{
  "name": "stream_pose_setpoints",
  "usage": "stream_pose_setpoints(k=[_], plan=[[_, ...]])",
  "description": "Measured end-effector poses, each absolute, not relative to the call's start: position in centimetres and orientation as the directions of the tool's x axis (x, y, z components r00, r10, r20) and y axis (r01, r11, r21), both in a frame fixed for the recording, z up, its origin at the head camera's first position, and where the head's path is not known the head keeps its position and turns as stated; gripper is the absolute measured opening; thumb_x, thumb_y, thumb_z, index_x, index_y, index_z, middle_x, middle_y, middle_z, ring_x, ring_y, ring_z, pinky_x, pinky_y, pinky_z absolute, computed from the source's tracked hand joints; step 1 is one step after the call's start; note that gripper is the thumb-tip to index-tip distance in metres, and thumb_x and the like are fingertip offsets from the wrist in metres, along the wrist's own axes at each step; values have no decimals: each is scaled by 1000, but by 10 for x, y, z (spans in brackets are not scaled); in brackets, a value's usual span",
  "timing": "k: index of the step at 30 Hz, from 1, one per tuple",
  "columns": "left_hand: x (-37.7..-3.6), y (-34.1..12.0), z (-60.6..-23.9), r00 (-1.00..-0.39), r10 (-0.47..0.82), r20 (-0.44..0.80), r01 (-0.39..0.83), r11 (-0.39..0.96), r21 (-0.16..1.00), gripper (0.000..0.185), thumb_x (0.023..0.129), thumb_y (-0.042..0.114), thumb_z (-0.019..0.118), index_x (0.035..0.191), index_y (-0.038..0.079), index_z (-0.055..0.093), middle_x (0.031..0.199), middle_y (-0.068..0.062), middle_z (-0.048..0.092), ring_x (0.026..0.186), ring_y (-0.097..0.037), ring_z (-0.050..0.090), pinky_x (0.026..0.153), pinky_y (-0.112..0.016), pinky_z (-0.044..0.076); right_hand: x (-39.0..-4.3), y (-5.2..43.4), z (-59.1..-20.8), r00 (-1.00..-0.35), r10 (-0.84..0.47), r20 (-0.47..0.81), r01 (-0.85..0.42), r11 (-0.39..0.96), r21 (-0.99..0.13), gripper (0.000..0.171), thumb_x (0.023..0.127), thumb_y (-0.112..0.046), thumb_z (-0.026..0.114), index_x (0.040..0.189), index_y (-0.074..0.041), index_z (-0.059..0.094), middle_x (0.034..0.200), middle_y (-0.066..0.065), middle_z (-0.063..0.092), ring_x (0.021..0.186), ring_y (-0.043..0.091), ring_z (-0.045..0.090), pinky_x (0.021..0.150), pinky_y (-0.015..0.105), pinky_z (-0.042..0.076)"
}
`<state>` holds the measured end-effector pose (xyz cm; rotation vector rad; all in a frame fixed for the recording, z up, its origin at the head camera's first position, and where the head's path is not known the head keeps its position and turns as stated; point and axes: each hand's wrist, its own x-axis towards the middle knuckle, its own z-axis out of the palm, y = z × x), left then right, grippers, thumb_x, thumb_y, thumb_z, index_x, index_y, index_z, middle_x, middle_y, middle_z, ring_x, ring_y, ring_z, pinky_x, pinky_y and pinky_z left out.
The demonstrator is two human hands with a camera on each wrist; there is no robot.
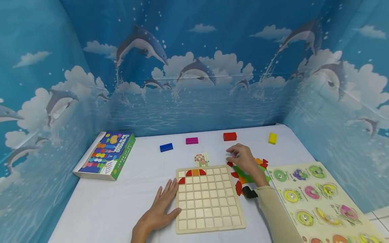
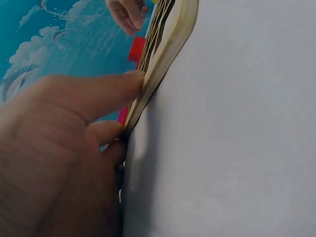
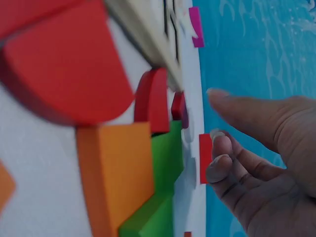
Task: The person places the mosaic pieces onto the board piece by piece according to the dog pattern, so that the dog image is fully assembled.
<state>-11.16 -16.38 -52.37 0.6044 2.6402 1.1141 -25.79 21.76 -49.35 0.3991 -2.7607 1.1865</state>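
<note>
A wooden grid board [image 1: 211, 204] lies on the white table, with several red pieces [image 1: 181, 181] and an orange square [image 1: 195, 172] in its upper left cells. My left hand [image 1: 161, 207] rests on the table with fingers spread, its thumb and fingertips at the board's left edge. Above the loose pieces hovers my right hand [image 1: 243, 158], its thumb apart from the bent fingers and nothing between them. Beneath it lie green pieces [image 1: 247, 175], red quarter-circle pieces [image 3: 69, 64] and orange pieces [image 3: 116, 173], partly hidden by the hand and wrist.
A small pattern card [image 1: 202, 159] lies behind the board. Blue [image 1: 166, 147], magenta [image 1: 191, 140], red [image 1: 229, 136] and yellow blocks [image 1: 272, 138] stand along the back. A game box [image 1: 104, 155] is at the left, a fruit puzzle board [image 1: 322, 202] at the right.
</note>
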Motion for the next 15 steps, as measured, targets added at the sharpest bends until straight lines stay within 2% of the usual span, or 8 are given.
stream_pose_setpoints(k=[6,15], plan=[[-111,-164,-525,-885,465,-32,304,628,716,87,103,23,72,172,8,21,181,-3,12,168,-29,3,126,-18,-20,-261,226,-500,-980,-155,120,-195,683,-704,38,90,0,86,126,3,76,110,17,68,86,23,60,74,21,55],[-111,-167,-524,-884,468,0,323,609,725,87,102,21,73,172,5,22,181,-9,14,168,-34,5,126,-19,-20,-266,226,-504,-983,-149,104,-179,702,-689,33,93,-5,84,124,4,78,110,17,69,84,24,58,72,22,53]])
